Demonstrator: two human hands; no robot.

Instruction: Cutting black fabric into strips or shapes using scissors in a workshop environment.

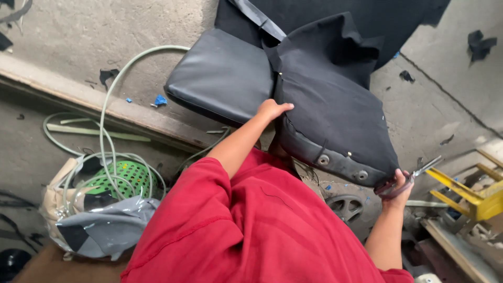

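Two hands (272, 109) (401, 183), one seat (330, 110), one scissors (419, 172).

Seat cover (335, 99): black fabric, with silver round fittings along its dark grey edge. Seat cushion (222, 76): dark grey, plain. Shirt (251, 230): red. Hose (107, 105): pale green. Basket (123, 178): bright green, perforated pattern. Frame (474, 196): yellow. Scissors (414, 175): silver blades, reddish handles. Floor (73, 31): grey concrete, with blue and black scraps.

Grey concrete floor (78, 31), pale green hose (107, 105) coiled on it, black fabric scraps (481, 44), wooden plank (94, 102)
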